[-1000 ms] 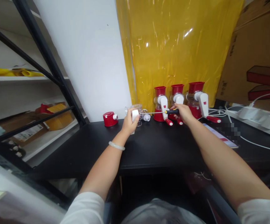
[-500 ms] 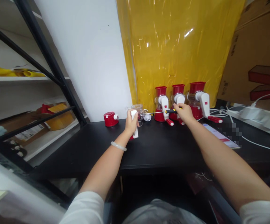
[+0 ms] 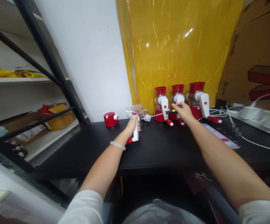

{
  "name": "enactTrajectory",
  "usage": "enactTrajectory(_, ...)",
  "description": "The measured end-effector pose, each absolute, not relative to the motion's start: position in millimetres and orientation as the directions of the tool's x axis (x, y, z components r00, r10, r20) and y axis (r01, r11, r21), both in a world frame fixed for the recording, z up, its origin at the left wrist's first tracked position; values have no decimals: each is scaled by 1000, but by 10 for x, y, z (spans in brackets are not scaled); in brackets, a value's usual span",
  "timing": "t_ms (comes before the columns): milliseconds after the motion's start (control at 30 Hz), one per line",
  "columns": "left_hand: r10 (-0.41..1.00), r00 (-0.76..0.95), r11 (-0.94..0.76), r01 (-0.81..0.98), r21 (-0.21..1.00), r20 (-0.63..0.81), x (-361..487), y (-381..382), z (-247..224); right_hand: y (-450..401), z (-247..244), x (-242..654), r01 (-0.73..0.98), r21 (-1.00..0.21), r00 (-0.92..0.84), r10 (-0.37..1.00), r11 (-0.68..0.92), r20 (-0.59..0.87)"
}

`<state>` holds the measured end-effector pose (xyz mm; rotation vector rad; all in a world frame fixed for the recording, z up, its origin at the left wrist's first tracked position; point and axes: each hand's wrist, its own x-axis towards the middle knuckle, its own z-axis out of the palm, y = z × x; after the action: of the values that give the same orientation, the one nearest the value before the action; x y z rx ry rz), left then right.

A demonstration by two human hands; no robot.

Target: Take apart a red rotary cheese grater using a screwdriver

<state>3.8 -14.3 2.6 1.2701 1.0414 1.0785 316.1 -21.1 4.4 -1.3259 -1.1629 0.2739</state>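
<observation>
So here's how things stand on the black tabletop (image 3: 90, 152): three red-and-white rotary graters are in one piece, and one more looks like it's in bits. The left grater (image 3: 161, 104), middle grater (image 3: 175, 90) and right grater (image 3: 197, 104) all stand upright in a row, each with red hopper, clear body, red base and crank on. The pieces are left of them: a red suction-style base (image 3: 110, 119) sits upright by the white wall, apart from the clear grater body (image 3: 137, 107), which has no red hopper on it that I can see. There's a clear part with a white end (image 3: 147, 116) right by that body, can't tell if they're joined. Left hand (image 3: 131, 125) is closed around a white crank handle (image 3: 136, 133), held in front of the clear body with its red knob low and toward the wrist. Right hand (image 3: 183, 112) has its fingers wrapped on a yellow-and-black screwdriver (image 3: 170, 111), shaft aimed at the top end of the crank. Tip's too small to say if it's actually in a screw, so no clue how far that bit's got. Base is definitely not on yet, though.
</observation>
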Motion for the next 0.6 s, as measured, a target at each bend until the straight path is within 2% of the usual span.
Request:
enactTrajectory(100,988,157,0,-52,999,8,36,-114,22,-247,52,3147,505,-838,410,797,207,444)
enactTrajectory(267,991,130,6,-47,999,0,22,-76,-9,-267,43,3166,636,-753,351,805,169,478)
enactTrajectory(600,988,152,17,-84,996,-4,8,-76,-5,-120,-46,3203,442,-824,416,733,354,538)
